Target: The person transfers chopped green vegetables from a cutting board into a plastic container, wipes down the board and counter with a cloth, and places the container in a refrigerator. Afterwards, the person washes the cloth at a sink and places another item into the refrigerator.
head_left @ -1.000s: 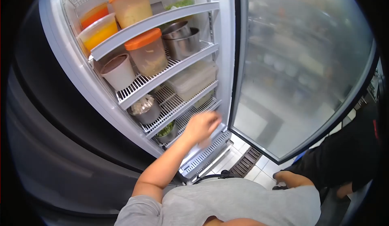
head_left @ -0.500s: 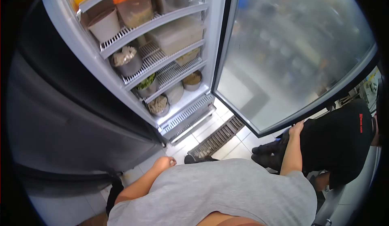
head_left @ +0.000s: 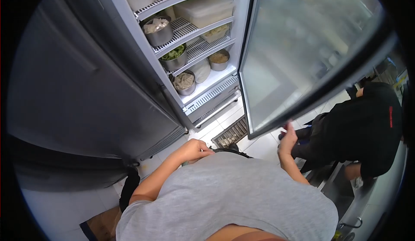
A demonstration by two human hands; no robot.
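Note:
The glass refrigerator door (head_left: pixel 298 59) stands ajar in front of me on the right, its lower corner beside my right hand (head_left: pixel 288 140). The fingers of that hand are raised and loosely apart at the door's edge, slightly blurred; whether they touch it is unclear. My left hand (head_left: pixel 195 150) is at my waist with fingers curled together, near something black. What it holds, if anything, is hidden. Inside the refrigerator (head_left: pixel 216 85) are a metal pot with white chunks (head_left: pixel 158 32), a pot of green vegetables (head_left: pixel 174 57) and a pot of pale pieces (head_left: pixel 184 83).
A large dark steel cabinet (head_left: pixel 82 76) fills the left side. A person in a black shirt (head_left: pixel 363 128) bends close by on the right. A floor drain grate (head_left: pixel 231 132) lies below the refrigerator. A lidded plastic tub (head_left: pixel 205 9) sits on a shelf.
The door has swung partway toward closing, and my right hand has moved left with it, its grip loosened. My left hand has risen to my waist. The view has shifted.

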